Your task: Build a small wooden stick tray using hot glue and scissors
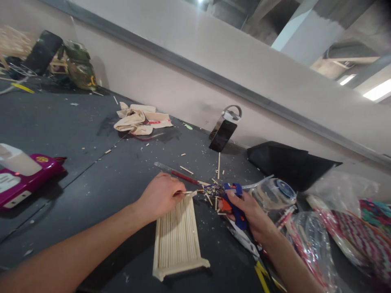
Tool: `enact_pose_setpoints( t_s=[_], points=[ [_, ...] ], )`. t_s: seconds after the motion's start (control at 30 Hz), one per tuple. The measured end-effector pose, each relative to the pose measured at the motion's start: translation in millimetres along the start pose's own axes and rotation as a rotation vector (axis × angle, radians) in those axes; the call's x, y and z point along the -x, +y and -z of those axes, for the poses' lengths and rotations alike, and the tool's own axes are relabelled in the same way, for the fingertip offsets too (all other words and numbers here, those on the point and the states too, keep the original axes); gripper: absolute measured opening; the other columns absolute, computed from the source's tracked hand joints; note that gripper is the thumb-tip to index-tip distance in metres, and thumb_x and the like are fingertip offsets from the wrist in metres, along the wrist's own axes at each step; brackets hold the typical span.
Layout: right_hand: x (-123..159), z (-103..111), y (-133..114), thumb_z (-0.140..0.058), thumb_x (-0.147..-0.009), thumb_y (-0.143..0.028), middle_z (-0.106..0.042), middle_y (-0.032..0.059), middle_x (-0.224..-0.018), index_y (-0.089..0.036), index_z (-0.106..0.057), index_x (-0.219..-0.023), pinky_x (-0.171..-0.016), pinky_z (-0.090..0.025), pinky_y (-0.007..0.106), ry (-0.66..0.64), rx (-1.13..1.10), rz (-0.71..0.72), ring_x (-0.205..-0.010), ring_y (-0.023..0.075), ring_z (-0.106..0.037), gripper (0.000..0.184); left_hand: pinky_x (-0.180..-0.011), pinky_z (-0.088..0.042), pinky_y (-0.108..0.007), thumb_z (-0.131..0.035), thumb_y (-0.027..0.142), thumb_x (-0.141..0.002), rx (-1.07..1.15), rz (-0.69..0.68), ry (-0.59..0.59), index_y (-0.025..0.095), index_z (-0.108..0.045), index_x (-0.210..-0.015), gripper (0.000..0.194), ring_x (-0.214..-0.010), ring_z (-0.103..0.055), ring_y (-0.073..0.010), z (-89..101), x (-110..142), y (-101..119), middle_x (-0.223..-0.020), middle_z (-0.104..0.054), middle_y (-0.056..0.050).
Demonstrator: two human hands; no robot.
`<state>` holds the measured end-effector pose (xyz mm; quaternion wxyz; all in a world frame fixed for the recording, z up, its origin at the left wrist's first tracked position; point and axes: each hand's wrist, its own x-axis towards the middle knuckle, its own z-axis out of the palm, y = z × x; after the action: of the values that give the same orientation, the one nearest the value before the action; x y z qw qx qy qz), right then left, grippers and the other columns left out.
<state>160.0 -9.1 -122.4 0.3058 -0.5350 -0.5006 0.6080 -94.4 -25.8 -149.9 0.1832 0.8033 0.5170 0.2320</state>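
A blue glue gun (236, 203) with an orange trigger sits in my right hand (249, 211), its nozzle pointing left. The nozzle tip is at the top right corner of a panel of pale wooden sticks (179, 236) laid side by side. My left hand (161, 195) is over the panel's top edge, its thumb and fingers pinching a thin wooden stick (189, 192) whose end reaches the nozzle. Whether the tip touches the stick or stays just apart, I cannot tell. Short stick offcuts (209, 199) lie under the gun.
A purple power strip (33, 179) stands at the left. Crumpled beige cloth (140, 120) and a phone (222, 135) leaning on a bottle are by the wall. On the right lie a plastic jar (275, 193), plastic packets (311, 244) and a yellow-handled tool (261, 276). Scraps dot the dark table.
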Motion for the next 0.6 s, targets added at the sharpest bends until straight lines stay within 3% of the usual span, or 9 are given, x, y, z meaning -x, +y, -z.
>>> enact_pose_setpoints(
  t_s=[0.23,0.43,0.6],
  points=[
    [3,-6,7,-0.074,-0.074,-0.05,-0.071,0.0025,-0.072,-0.016,-0.062,-0.089,-0.042,-0.04,0.017,0.117,0.048,0.064,-0.05,0.0083,-0.052,0.039,-0.098,-0.037,-0.045,-0.06,0.016,-0.084,0.001,0.025,-0.032,0.021,-0.072,-0.077,0.015,-0.075,-0.067,-0.0179,1.8,0,2,-0.074,-0.074,0.001],
    [-2,-5,9,-0.068,-0.079,-0.052,-0.071,0.0039,-0.07,-0.015,-0.066,-0.085,-0.034,-0.035,0.018,0.094,0.019,-0.043,-0.04,0.0088,-0.054,0.038,-0.1,-0.037,-0.047,-0.059,0.013,-0.083,0.007,0.024,-0.031,0.021,-0.072,-0.077,0.016,-0.076,-0.067,-0.0176,3.0,0,3,-0.077,-0.074,0.0],
    [-12,-8,10,-0.068,-0.08,-0.049,-0.071,0.0022,-0.076,-0.017,-0.067,-0.087,-0.043,-0.046,0.019,0.135,-0.03,-0.026,-0.049,0.0096,-0.058,0.032,-0.102,-0.036,-0.048,-0.058,0.011,-0.082,0.008,0.02,-0.033,0.021,-0.072,-0.077,0.018,-0.076,-0.067,-0.0175,3.5,1,3,-0.077,-0.074,0.0]
  ],
)
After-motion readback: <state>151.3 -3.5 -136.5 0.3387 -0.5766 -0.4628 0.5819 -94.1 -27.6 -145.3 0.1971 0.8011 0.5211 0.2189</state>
